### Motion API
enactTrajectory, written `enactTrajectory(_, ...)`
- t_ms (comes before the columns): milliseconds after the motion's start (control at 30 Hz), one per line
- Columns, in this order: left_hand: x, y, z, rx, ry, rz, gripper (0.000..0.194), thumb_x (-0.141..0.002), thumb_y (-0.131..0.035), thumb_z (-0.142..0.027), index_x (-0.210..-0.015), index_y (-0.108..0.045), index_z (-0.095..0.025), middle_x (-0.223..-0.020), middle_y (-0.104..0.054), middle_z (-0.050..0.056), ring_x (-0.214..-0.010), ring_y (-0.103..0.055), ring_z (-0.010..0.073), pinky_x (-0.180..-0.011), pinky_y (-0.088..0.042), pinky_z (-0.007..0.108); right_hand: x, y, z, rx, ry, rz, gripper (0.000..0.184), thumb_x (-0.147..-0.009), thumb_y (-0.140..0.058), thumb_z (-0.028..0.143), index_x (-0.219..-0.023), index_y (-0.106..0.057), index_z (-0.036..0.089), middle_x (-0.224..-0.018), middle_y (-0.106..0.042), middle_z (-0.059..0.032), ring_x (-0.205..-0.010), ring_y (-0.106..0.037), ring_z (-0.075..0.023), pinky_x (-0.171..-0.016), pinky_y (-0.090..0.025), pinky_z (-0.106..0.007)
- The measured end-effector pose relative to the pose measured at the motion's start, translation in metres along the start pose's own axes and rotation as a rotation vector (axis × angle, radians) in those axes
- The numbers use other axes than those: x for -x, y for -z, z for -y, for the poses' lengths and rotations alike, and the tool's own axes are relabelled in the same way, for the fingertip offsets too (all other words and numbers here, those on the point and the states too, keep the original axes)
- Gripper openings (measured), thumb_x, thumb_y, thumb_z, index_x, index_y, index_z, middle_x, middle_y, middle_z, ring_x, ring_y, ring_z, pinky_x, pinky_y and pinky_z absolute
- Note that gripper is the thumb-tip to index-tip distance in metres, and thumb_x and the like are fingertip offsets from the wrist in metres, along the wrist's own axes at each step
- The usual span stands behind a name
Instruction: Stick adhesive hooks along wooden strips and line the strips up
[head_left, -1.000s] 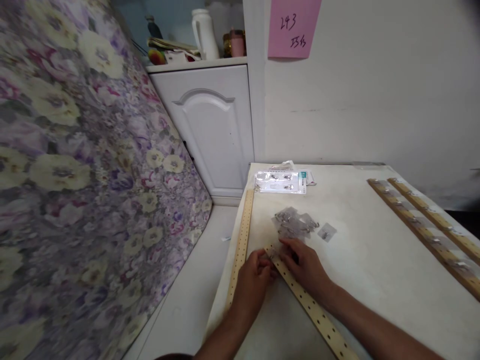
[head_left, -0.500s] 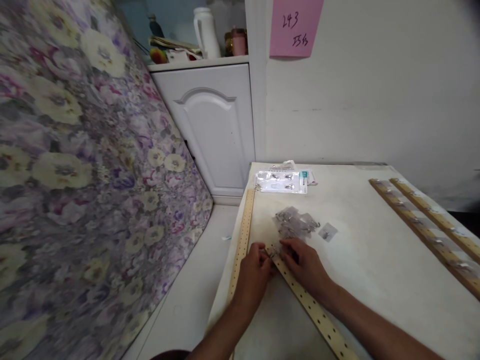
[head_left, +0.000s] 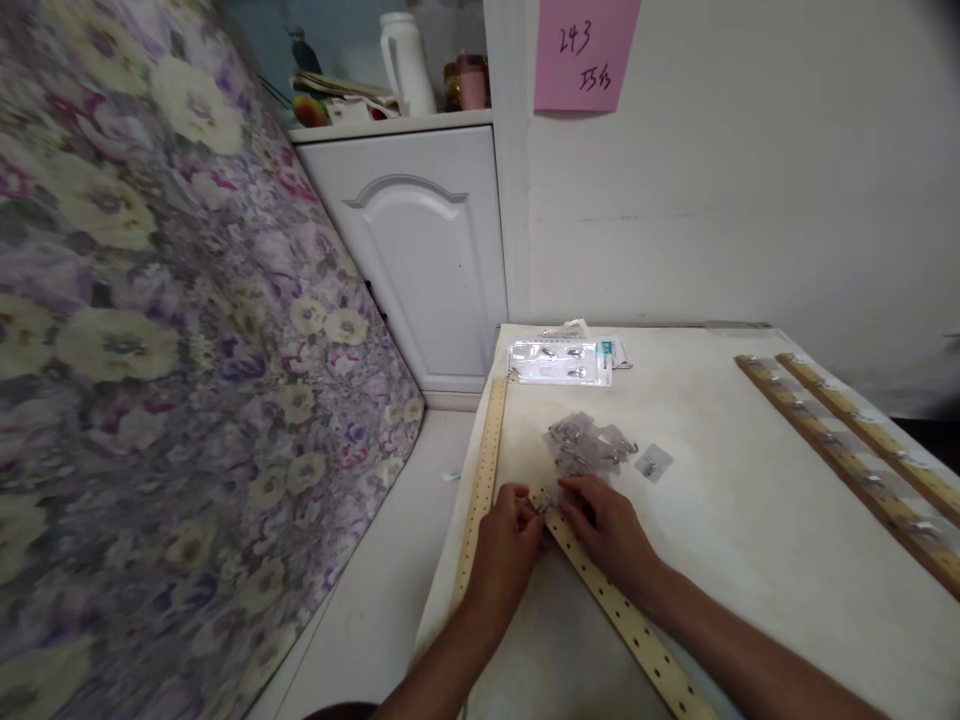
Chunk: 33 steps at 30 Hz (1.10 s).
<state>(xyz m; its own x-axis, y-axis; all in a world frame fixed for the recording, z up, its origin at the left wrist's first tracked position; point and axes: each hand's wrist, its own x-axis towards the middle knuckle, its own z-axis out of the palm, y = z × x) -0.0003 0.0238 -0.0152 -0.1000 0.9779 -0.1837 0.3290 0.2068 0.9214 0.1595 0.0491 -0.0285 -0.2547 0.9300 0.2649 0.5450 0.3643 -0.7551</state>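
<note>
A perforated wooden strip [head_left: 622, 610] lies slantwise on the table, its far end between my hands. At that end sits a small clear hook [head_left: 550, 501] with a metal part. My left hand [head_left: 514, 530] pinches at the hook's left side, fingers curled against the strip. From the other side, my right hand [head_left: 607, 525] has its thumb and forefinger on the hook's edge; its other fingers are bent. Just beyond lies a pile of clear square hooks [head_left: 585, 445]. One separate clear hook [head_left: 653, 463] rests to the right of the pile.
Another perforated strip [head_left: 484, 470] runs along the left edge of the table [head_left: 720, 540]. Blister packs [head_left: 559, 363] lie at the back. Two strips with clear hooks [head_left: 847, 445] lie at the right. A floral curtain [head_left: 210, 360] hangs on the left; a white cabinet [head_left: 420, 270] stands behind.
Both hands stay at the strip's end, with only a slight shift of the fingers around the clear hook. The view has moved very slightly.
</note>
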Motion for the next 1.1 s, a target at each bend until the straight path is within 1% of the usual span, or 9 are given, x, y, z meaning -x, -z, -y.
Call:
enactTrajectory(133, -0.001, 0.000, 0.001, -0.003, -0.001, -0.005, 0.025, -0.075, -0.054, -0.018, -0.098, -0.046, -0.022, -0.065, -0.057, -0.007, -0.059, -0.060, 0.0122, -0.058, -0.046, 0.023, 0.000, 0.000, 0.001, 0.020, 0.019, -0.008, 0.027, -0.083, -0.051, 0.017, -0.108, -0.061, 0.017, -0.097, -0.065, -0.0080, -0.087, -0.061, -0.0205, -0.078, -0.049, -0.033)
enactTrajectory(300, -0.002, -0.001, 0.003, -0.002, -0.001, -0.004, 0.026, -0.075, -0.055, -0.018, -0.099, -0.046, -0.022, -0.065, -0.057, -0.006, -0.060, -0.060, 0.0128, -0.059, -0.046, 0.023, 0.000, 0.001, 0.002, 0.017, 0.021, -0.005, 0.026, -0.083, -0.050, 0.017, -0.107, -0.061, 0.016, -0.097, -0.065, -0.0084, -0.087, -0.062, -0.0204, -0.078, -0.050, -0.034)
enactTrajectory(500, 0.004, 0.003, -0.001, -0.020, -0.005, 0.010, 0.028, -0.078, -0.049, -0.019, -0.107, -0.046, -0.021, -0.071, -0.059, -0.003, -0.066, -0.062, 0.0151, -0.062, -0.047, 0.025, -0.001, 0.001, 0.002, 0.022, 0.038, -0.008, 0.026, -0.084, -0.048, 0.017, -0.106, -0.061, 0.017, -0.094, -0.065, -0.0083, -0.086, -0.061, -0.0205, -0.077, -0.050, -0.034)
enactTrajectory(567, 0.012, 0.008, -0.007, -0.132, -0.027, 0.003, 0.032, -0.080, -0.046, -0.019, -0.112, -0.045, -0.020, -0.074, -0.061, -0.001, -0.071, -0.063, 0.0171, -0.066, -0.047, 0.028, -0.001, 0.000, 0.001, 0.022, 0.040, -0.010, 0.025, -0.084, -0.048, 0.017, -0.105, -0.061, 0.017, -0.093, -0.065, -0.0081, -0.085, -0.061, -0.0204, -0.077, -0.050, -0.033)
enactTrajectory(633, 0.023, 0.013, -0.015, -0.323, -0.081, -0.003, 0.031, -0.083, -0.043, -0.021, -0.114, -0.047, -0.020, -0.082, -0.064, 0.002, -0.079, -0.063, 0.0199, -0.072, -0.046, 0.031, -0.001, 0.000, 0.000, 0.020, 0.039, -0.007, 0.025, -0.084, -0.049, 0.018, -0.105, -0.061, 0.017, -0.093, -0.065, -0.0079, -0.085, -0.061, -0.0204, -0.077, -0.050, -0.033)
enactTrajectory(733, 0.042, 0.016, -0.023, -0.588, -0.172, 0.065, 0.035, -0.087, -0.036, -0.023, -0.120, -0.048, -0.023, -0.107, -0.063, 0.007, -0.097, -0.060, 0.0239, -0.083, -0.043, 0.035, -0.001, 0.000, 0.000, 0.017, 0.045, -0.003, 0.026, -0.084, -0.048, 0.017, -0.106, -0.061, 0.017, -0.096, -0.064, -0.0082, -0.087, -0.061, -0.0207, -0.079, -0.050, -0.034)
enactTrajectory(833, 0.051, 0.011, -0.025, -0.822, -0.169, 0.178, 0.047, -0.085, -0.032, -0.017, -0.131, -0.042, -0.024, -0.110, -0.060, 0.009, -0.096, -0.059, 0.0259, -0.080, -0.044, 0.037, -0.001, 0.000, -0.001, 0.017, 0.044, 0.000, 0.026, -0.083, -0.048, 0.017, -0.106, -0.061, 0.017, -0.097, -0.064, -0.0083, -0.087, -0.061, -0.0206, -0.079, -0.050, -0.035)
enactTrajectory(933, 0.052, 0.005, -0.022, -0.914, -0.171, 0.216, 0.053, -0.084, -0.031, -0.014, -0.137, -0.037, -0.023, -0.109, -0.060, 0.010, -0.097, -0.057, 0.0265, -0.079, -0.044, 0.037, -0.001, -0.001, -0.002, 0.013, 0.042, 0.002, 0.026, -0.083, -0.048, 0.017, -0.106, -0.061, 0.018, -0.095, -0.064, -0.0079, -0.086, -0.061, -0.0203, -0.078, -0.051, -0.035)
enactTrajectory(1100, 0.047, 0.001, -0.021, -0.936, -0.145, 0.225, 0.056, -0.083, -0.030, -0.010, -0.138, -0.035, -0.021, -0.114, -0.058, 0.011, -0.102, -0.055, 0.0276, -0.082, -0.044, 0.039, -0.001, 0.000, 0.000, 0.008, 0.054, -0.007, 0.026, -0.084, -0.048, 0.017, -0.106, -0.061, 0.017, -0.095, -0.064, -0.0078, -0.087, -0.061, -0.0199, -0.078, -0.050, -0.034)
